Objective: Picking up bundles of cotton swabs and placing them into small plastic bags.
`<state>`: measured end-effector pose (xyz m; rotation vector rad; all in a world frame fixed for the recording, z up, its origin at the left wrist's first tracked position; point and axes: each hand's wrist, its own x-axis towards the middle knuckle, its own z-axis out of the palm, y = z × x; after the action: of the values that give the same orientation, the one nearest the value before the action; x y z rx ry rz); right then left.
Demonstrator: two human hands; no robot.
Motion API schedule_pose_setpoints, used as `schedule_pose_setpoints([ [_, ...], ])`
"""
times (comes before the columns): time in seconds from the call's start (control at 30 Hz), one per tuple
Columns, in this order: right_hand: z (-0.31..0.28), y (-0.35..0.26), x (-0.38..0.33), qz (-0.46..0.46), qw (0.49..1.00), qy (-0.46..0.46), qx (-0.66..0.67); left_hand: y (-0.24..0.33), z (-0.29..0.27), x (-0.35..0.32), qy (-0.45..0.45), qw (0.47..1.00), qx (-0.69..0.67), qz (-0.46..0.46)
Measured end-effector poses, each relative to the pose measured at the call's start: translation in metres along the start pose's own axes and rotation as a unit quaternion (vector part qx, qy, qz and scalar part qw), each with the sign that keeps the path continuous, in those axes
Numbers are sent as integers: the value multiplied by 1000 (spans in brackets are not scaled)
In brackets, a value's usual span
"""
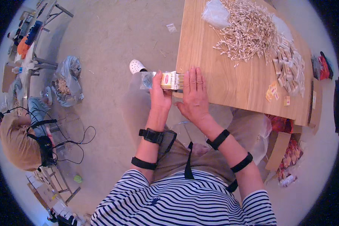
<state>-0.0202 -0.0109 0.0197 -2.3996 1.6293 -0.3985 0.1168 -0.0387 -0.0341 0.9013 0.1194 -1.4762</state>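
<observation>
My left hand (161, 94) is closed around a small clear bag of cotton swabs (172, 80) at the table's left corner. A white and yellow card with a red mark shows on the bag, and its clear end (146, 80) sticks out to the left. Swab sticks lie side by side at the bag's right end. My right hand (195, 92) is flat, fingers straight and close together, against those stick ends. Its thumb points left, toward my left hand. The right fingertips reach over the edge of the wooden table (222, 83).
Loose cotton swabs (250, 32) are heaped on the table, beside filled packs (290, 69) and small cards (271, 91). A clear plastic bag (216, 14) lies at the far side. Open cardboard boxes (278, 150) stand below right. Another person (20, 139) sits at the left near a plastic sack (67, 81).
</observation>
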Motion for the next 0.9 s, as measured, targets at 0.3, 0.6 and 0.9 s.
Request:
schedule_pose_setpoints([
  [0.3, 13, -17, 7, 17, 1000, 14, -15, -2, 10, -7, 38, 995, 66, 70],
  [0.6, 22, -23, 10, 39, 997, 49, -42, -1, 16, -10, 63, 988, 90, 106],
  [0.9, -7, 15, -3, 70, 996, -23, -55, -3, 7, -1, 79, 983, 111, 125],
])
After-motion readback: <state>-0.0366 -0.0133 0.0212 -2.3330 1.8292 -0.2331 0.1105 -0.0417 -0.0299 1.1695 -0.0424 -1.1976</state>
